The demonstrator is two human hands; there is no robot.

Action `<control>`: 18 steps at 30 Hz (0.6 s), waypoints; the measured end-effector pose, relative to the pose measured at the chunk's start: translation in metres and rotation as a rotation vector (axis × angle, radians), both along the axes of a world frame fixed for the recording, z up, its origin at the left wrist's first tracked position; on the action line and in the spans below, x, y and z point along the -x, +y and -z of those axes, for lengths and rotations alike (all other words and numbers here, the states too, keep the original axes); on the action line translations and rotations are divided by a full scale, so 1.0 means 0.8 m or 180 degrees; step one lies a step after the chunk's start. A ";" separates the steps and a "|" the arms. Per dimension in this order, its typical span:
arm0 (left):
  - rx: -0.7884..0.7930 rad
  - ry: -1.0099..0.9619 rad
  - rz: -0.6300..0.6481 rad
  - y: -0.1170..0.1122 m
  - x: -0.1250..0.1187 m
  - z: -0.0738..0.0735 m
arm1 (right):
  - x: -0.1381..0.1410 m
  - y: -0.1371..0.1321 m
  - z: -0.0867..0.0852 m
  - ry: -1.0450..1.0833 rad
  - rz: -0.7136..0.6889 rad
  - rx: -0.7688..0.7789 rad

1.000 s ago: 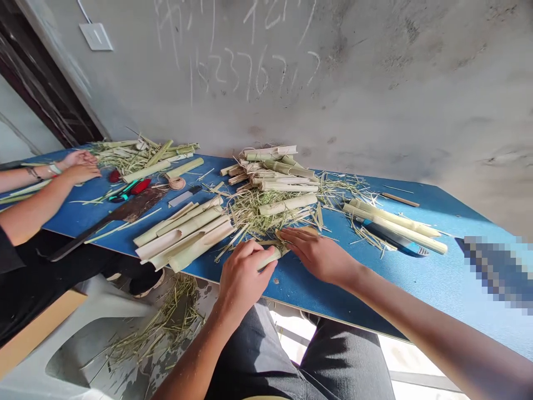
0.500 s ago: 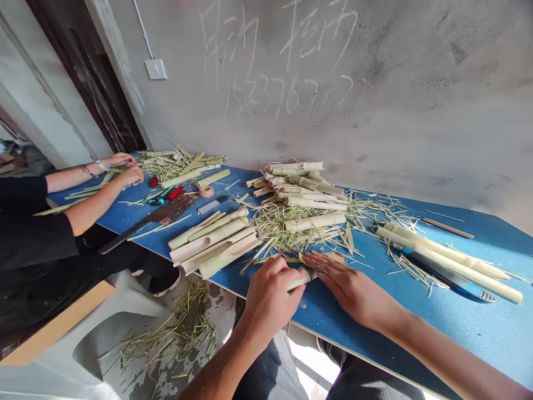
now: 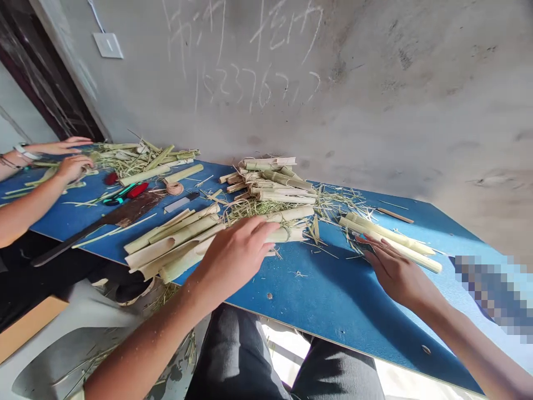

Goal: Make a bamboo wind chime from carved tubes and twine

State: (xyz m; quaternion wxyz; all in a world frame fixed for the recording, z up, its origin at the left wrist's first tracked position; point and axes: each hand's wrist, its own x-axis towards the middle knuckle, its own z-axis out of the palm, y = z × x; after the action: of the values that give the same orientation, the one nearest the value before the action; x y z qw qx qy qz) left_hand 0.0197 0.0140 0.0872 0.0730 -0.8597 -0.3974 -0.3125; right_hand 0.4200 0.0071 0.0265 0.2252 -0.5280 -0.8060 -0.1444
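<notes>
My left hand [image 3: 239, 253] is closed round the near end of a short pale bamboo piece [image 3: 291, 234], in front of the pile of bamboo shavings [image 3: 266, 209]. Its fingertips are partly hidden behind the piece. Farther right, my right hand [image 3: 395, 272] reaches over the table with its fingers stretched out. Those fingers lie at the near side of two long bamboo strips [image 3: 400, 244] and cover most of a small blue thing beneath. Whether they touch the strips I cannot tell.
Split bamboo lengths [image 3: 179, 244] lie left of my left hand, with more stacked [image 3: 278, 178] behind. A broad-bladed cleaver [image 3: 133, 210], a twine roll [image 3: 175, 189] and red-and-teal cutters [image 3: 127, 193] lie farther left. Another person's hands [image 3: 73, 166] work there. A thin brown stick [image 3: 395, 215] lies right.
My hands have come apart: the left has carried the bamboo piece up beside the shavings, and the right has moved off to the long strips. The view has turned right.
</notes>
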 end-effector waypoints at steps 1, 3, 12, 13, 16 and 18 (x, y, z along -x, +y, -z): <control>-0.0073 0.0175 0.0112 0.009 -0.008 -0.018 | -0.003 -0.002 0.002 0.0033 0.0047 -0.0026; -0.0016 0.0627 0.0329 0.025 -0.027 -0.047 | -0.009 -0.004 0.006 0.0102 0.0117 -0.0066; 0.0014 0.0832 0.0374 0.054 -0.057 -0.050 | -0.015 -0.013 0.006 0.0411 0.0281 -0.0053; -0.0006 0.0861 0.0362 0.055 -0.053 -0.047 | -0.014 -0.014 0.005 0.0432 0.0311 -0.0046; -0.0124 0.0776 0.0261 0.058 -0.038 -0.042 | -0.012 -0.014 0.004 0.0530 0.0371 -0.0023; -0.0314 0.0414 0.0109 0.057 -0.026 -0.036 | -0.010 -0.015 0.003 0.0600 0.0366 -0.0021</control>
State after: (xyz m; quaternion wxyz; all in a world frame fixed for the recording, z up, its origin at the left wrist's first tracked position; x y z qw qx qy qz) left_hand 0.0402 0.0597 0.1159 0.1356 -0.8802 -0.3611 -0.2763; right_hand 0.4281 -0.0048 0.0238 0.2931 -0.5838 -0.7492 -0.1095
